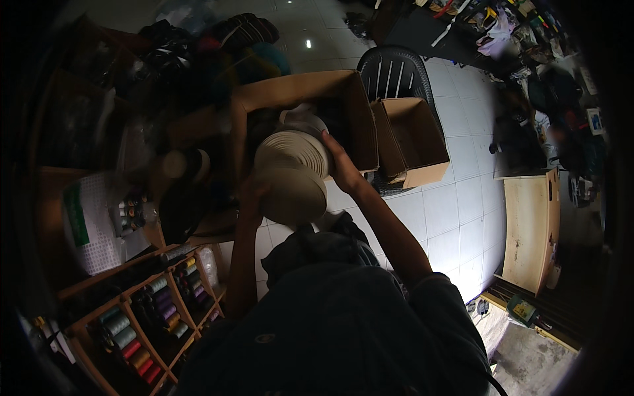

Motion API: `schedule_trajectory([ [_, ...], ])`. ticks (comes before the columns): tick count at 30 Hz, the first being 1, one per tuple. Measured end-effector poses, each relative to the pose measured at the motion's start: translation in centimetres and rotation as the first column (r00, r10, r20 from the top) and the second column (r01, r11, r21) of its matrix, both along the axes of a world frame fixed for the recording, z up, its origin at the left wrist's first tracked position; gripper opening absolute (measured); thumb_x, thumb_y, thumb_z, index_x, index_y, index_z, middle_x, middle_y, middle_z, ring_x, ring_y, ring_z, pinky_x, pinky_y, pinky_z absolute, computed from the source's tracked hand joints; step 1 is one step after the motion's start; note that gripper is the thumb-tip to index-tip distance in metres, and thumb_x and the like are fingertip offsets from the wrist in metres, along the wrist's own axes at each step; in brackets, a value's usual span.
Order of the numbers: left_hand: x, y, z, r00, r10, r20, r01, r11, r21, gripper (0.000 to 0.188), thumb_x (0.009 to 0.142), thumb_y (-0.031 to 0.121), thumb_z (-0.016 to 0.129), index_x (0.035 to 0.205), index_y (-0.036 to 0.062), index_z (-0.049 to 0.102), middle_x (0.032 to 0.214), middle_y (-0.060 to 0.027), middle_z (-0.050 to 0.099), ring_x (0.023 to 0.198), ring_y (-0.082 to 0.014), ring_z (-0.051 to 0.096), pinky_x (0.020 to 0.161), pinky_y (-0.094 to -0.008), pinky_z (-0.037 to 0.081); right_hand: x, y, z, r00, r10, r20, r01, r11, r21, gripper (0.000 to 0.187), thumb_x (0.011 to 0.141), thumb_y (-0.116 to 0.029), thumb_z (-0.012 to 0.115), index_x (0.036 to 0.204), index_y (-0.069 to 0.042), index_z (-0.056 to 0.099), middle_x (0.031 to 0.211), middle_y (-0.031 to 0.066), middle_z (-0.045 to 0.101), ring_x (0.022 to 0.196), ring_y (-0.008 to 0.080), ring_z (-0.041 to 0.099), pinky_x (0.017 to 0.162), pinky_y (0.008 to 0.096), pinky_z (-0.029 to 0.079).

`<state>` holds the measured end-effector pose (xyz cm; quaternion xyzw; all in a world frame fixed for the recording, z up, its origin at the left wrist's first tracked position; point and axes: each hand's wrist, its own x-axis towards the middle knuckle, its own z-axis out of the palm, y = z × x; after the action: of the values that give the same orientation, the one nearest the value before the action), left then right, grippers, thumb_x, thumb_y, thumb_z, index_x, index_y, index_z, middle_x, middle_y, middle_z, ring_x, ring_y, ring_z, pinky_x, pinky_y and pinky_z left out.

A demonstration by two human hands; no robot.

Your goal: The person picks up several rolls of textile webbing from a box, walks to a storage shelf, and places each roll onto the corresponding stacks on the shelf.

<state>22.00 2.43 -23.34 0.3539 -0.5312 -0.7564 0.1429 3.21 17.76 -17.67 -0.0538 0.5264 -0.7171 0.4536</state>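
A cream roll of coiled strap or tape [294, 148] shows its spiral layers at the near side of a large open cardboard box [297, 80]. My right hand [342, 165] grips its right edge, thumb stretched along the rim. Nearer to me is a second flat, round beige roll [290, 196], smeared by motion. My left hand [254, 193], dim and blurred, is closed at this roll's left edge; its fingers are mostly hidden. Farther back inside the box, a greyish roll [305, 120] lies in shadow.
A smaller open carton [413, 132] rests on a black plastic chair [394, 69]. Wooden racks with colourful thread spools [135, 350] stand at the lower left. A pale wooden cabinet [525, 231] is at the right, below a cluttered heap. Dark bundles [244, 56] lie beyond the box.
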Motion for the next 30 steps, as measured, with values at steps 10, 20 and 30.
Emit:
schedule_trajectory([
  [10,5.4,-2.4,4.5,0.997,0.042,0.063,-0.010,0.896,-0.443,0.064,0.066,0.016,0.071,0.123,-0.0004,0.049,0.126,-0.0123,0.048,0.110,-0.0281,0.052,0.095,-0.0373,0.041,-6.2,-3.8,-6.7,0.996,-0.030,-0.083,0.043,0.987,0.158,0.069,0.087,-0.050,0.054,0.131,0.002,0.040,0.124,0.0195,0.050,0.111,0.0250,0.051,0.093,0.0376,0.043],
  [20,4.5,-2.8,13.2,0.979,0.131,0.159,-0.002,0.778,-0.629,0.055,0.051,0.032,0.074,0.091,-0.0057,0.065,0.121,-0.0171,0.046,0.111,-0.0307,0.049,0.093,-0.0397,0.039,-16.3,-2.3,-32.4,0.935,0.103,-0.339,0.204,0.625,0.753,0.070,0.084,-0.049,0.060,0.128,0.003,0.044,0.122,0.0215,0.053,0.110,0.0302,0.054,0.085,0.0381,0.048],
  [30,-1.4,-1.7,16.3,0.968,0.171,0.183,0.006,0.715,-0.699,0.045,0.047,0.030,0.071,0.080,-0.0003,0.069,0.113,-0.0187,0.052,0.107,-0.0312,0.050,0.092,-0.0420,0.038,-18.9,-1.3,-33.0,0.707,0.598,-0.378,0.022,0.516,0.856,0.049,0.074,-0.024,0.067,0.113,0.004,0.055,0.109,0.0230,0.061,0.102,0.0330,0.060,0.085,0.0405,0.047],
])
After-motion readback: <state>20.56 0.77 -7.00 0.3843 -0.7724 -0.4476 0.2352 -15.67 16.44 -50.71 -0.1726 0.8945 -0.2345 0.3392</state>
